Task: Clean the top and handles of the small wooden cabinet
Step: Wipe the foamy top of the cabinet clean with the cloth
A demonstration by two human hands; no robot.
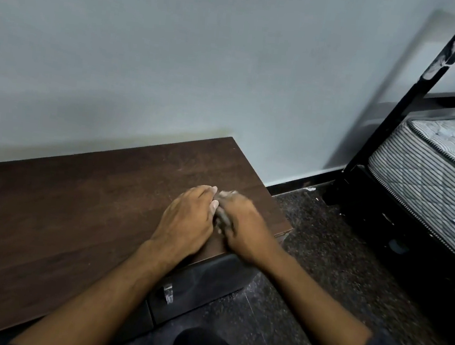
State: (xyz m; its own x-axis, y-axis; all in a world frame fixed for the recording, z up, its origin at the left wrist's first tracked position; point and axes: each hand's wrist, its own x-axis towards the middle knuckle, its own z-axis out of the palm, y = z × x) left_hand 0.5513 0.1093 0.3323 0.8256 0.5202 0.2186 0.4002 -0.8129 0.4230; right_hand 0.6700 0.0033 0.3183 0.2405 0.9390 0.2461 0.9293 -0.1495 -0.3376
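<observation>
Both forearms reach forward over the cabinet's (81, 213) dark wooden top, the hands meeting near its right front corner. The left hand (187, 221) lies palm down, fingers fairly straight and resting on the wood. The right hand (243, 227) is blurred — its fingers curl round a small grey thing (222, 219), perhaps a cloth, too smeared to name. Below the front edge a metal handle (168, 293) shows on a drawer. At far right stands a bed frame (413, 107) with a striped mattress (431, 171) — partly cut off.
</observation>
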